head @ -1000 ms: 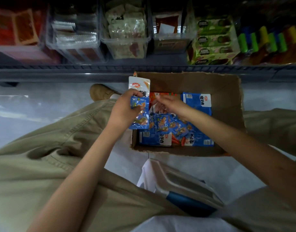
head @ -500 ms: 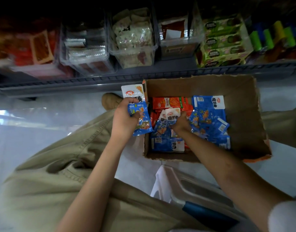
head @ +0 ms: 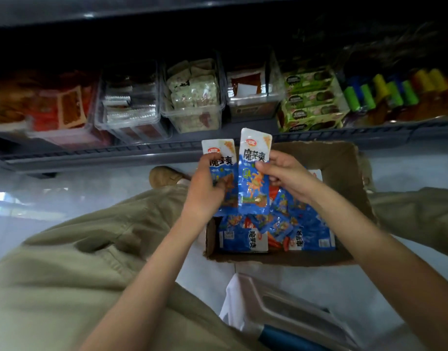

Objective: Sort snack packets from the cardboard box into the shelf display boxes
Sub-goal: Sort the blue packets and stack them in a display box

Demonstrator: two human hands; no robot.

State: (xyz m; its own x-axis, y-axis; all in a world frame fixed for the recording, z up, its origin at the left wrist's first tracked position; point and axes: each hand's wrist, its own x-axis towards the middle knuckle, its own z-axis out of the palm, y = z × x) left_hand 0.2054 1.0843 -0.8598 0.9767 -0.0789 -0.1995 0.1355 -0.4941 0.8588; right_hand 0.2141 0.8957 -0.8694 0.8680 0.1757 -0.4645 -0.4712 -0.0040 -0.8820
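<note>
An open cardboard box (head: 344,173) stands on the floor below the shelf, with several blue and red snack packets (head: 243,239) lying in it. My left hand (head: 205,188) grips a blue-and-white packet (head: 219,158) by its lower half, held upright over the box's left edge. My right hand (head: 283,176) pinches a second blue-and-white packet (head: 254,173) at its right side, right beside the first one. Clear display boxes (head: 192,97) on the shelf behind hold other snacks.
The grey shelf rail (head: 91,153) runs across just behind the box. Green cartons (head: 311,100) and coloured rolls (head: 395,89) fill the shelf's right side. My legs in khaki trousers (head: 78,249) flank the box. A white and blue stool (head: 281,312) sits under me.
My right hand has come up out of the box with a second blue packet and brought it beside the one in my left hand. The view has tilted up toward the shelf.
</note>
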